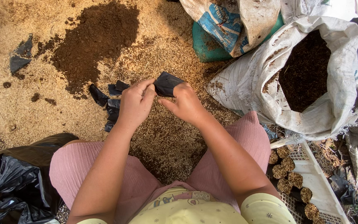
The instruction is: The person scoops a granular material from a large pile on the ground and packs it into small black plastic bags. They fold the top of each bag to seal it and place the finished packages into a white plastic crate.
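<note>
Both hands meet near the centre of the view and hold one small black plastic bag (pixel 166 84). The left hand (pixel 136 101) pinches the bag's lower left edge with its fingers curled closed, and the right hand (pixel 186 102) grips the same bag from the right side, thumb pointing toward the left hand. The bag stands out above the fingers, at about 12 o'clock from the hands — it is folded and still flat.

At 9 o'clock from the left hand, a few more black bags (pixel 109 101) lie scattered on the ground, which is covered with rice husk (pixel 30 108). At 11 o'clock there is a heap of dark brown soil (pixel 96 39) on the husk. At 2 o'clock from the right hand, a white woven sack (pixel 249 83) stands open and is filled with dark soil. At 4 o'clock, near the right knee, a white plastic crate (pixel 315 182) holds several filled bags topped with husk. At 8 o'clock — beside the left knee — lies a big crumpled black plastic sheet (pixel 9 178).
</note>
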